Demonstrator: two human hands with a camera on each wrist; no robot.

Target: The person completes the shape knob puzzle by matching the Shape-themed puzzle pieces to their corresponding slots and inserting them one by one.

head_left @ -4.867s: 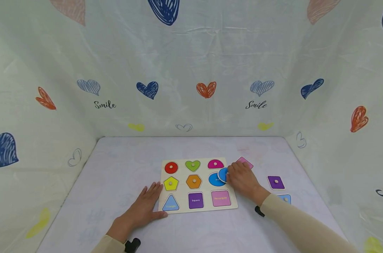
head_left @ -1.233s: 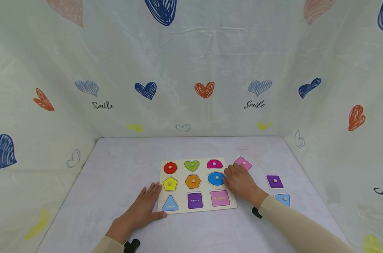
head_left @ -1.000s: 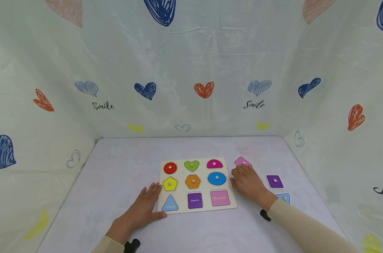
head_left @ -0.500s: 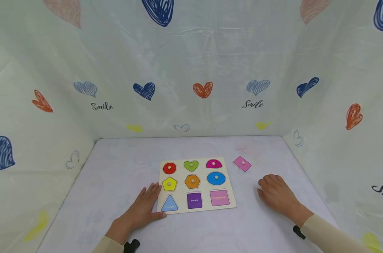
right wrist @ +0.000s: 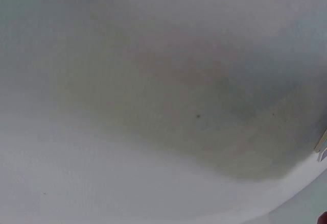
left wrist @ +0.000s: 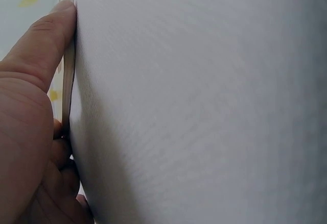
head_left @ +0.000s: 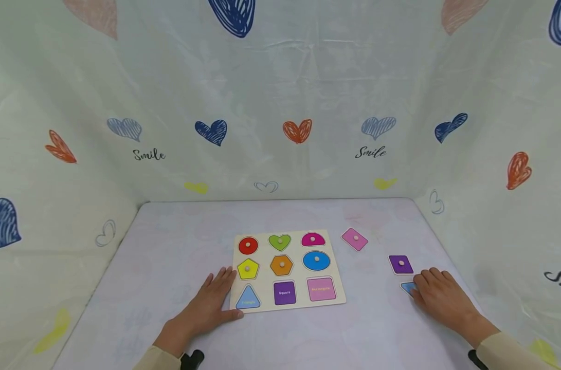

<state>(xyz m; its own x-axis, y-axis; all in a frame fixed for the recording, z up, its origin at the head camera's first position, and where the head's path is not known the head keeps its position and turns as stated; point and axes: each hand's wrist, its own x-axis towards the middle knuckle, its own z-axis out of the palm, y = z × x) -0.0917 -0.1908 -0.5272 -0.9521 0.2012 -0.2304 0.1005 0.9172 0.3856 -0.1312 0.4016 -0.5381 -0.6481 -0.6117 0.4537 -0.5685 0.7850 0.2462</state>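
Note:
In the head view, a cream shape puzzle board (head_left: 266, 254) lies mid-table. My left hand (head_left: 203, 308) rests at its left edge, fingers spread and thumb at the lower corner. The left wrist view shows that thumb (left wrist: 43, 45) against the board's side. Farther right, my right hand (head_left: 447, 300) has its fingers curled over a blue triangle puzzle piece (head_left: 406, 288), pinching it near the knob; the hand covers the knob and most of the piece. Just beyond lies a purple square piece (head_left: 401, 264) with a knob. A pink rectangle piece (head_left: 354, 239) sits beyond the board's upper right.
Knobbed pieces fill the board's upper two rows, including the blue oval (head_left: 316, 260) and orange hexagon (head_left: 282, 265). Its bottom row shows printed triangle, square and rectangle (head_left: 321, 289) recesses. A heart-patterned curtain (head_left: 271, 103) surrounds the white table (head_left: 183, 231).
My right hand laid the blue oval into the board and let go. It then moved right, past the pink rectangle and over the purple square, to the blue triangle. My left hand stayed put.

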